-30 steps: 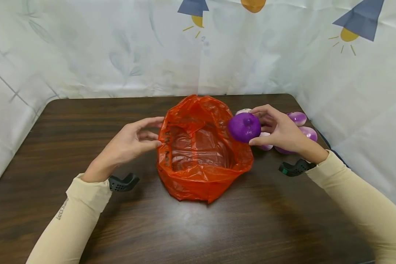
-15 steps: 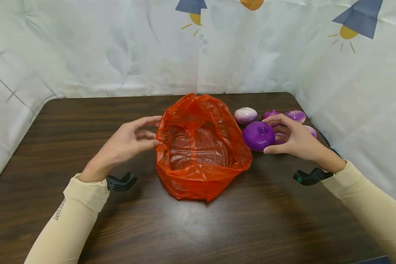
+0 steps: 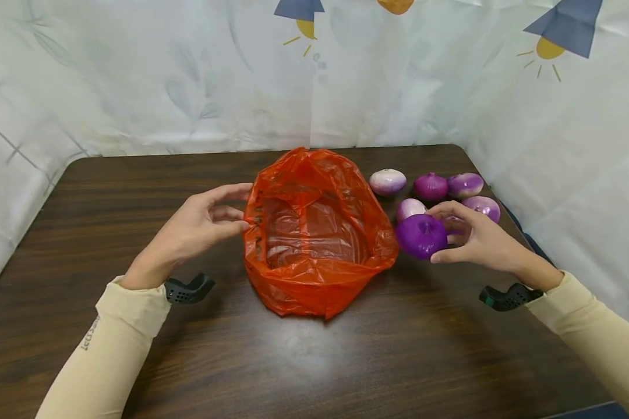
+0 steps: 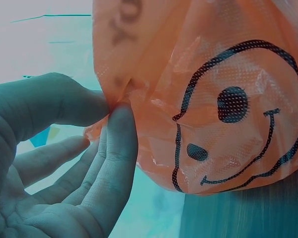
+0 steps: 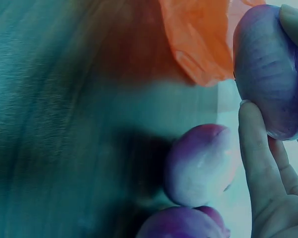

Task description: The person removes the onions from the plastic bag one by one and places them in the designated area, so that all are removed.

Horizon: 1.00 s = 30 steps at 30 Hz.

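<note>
An orange-red plastic bag (image 3: 306, 291) stands on the table with its mouth spread wide. My left hand (image 3: 196, 224) pinches its left rim between thumb and fingertips; in the left wrist view the bag (image 4: 154, 99) bears a black smiling-face print. To the right of the bag, my right hand (image 3: 474, 241) holds a purple onion (image 3: 421, 237) between thumb and fingers. That onion (image 5: 268, 74) is clear of the table in the right wrist view. Close behind it lies a paler onion (image 3: 411, 208), partly covered by the held one.
Several more onions lie at the table's back right, among them a whitish one (image 3: 388, 182), a deep purple one (image 3: 431, 187) and a two-toned one (image 3: 465, 185). A dark wooden table (image 3: 293, 372) meets a pale patterned curtain (image 3: 215, 75) at the back and sides.
My right hand has moved the held onion rightward and nearer to me, away from the bag's rim, uncovering onions behind it. My left hand keeps its pinch on the bag.
</note>
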Tool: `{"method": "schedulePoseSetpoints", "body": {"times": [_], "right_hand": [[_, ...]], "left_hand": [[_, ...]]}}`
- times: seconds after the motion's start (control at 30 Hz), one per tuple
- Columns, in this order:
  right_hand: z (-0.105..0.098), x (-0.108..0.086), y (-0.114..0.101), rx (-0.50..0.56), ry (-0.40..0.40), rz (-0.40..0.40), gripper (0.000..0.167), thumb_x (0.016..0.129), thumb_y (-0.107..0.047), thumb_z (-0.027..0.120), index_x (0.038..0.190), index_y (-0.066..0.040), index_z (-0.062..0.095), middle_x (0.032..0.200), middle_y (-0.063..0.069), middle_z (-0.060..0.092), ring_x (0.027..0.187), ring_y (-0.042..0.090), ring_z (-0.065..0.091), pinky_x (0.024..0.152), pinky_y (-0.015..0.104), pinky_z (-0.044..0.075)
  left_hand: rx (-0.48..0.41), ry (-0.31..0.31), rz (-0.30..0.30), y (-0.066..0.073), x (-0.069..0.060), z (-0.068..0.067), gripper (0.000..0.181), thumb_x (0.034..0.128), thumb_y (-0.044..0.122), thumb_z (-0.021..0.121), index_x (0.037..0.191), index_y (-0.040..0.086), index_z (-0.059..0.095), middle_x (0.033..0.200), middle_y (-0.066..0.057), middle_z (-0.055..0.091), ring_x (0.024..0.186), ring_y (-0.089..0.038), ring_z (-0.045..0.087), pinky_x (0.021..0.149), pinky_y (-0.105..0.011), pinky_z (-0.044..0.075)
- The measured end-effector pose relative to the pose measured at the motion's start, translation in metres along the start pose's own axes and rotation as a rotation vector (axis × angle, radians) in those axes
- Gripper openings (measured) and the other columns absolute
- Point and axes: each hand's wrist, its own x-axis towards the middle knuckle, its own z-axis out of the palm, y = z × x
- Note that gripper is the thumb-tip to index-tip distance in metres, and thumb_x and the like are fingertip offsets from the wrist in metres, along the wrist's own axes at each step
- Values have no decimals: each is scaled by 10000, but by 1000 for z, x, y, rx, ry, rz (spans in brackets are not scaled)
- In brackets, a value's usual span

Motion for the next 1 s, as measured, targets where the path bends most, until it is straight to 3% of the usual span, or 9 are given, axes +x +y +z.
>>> {"method": "schedulePoseSetpoints", "body": {"times": [0.67, 1.0], "right_hand": [[10, -17, 29, 30, -64, 39, 662, 815, -12, 856, 1377, -43, 508, 1262, -32, 579, 1058, 51, 674, 896, 183, 592], [21, -14, 34, 38, -103, 91, 615, 837, -93, 861, 1356, -96, 532, 1319, 53, 571, 1046, 101, 683, 895, 216, 601]], "left_hand": [[-6, 9, -3, -1, 1, -1, 666, 974, 138, 720, 1573, 225, 442, 1484, -83, 530, 1055, -45, 707, 809, -223, 579], [-8, 32, -24, 1, 1, 1, 645, 968, 110, 722, 1546, 254, 474, 1458, -37, 549, 1030, -25, 709, 815, -237, 586]]}}
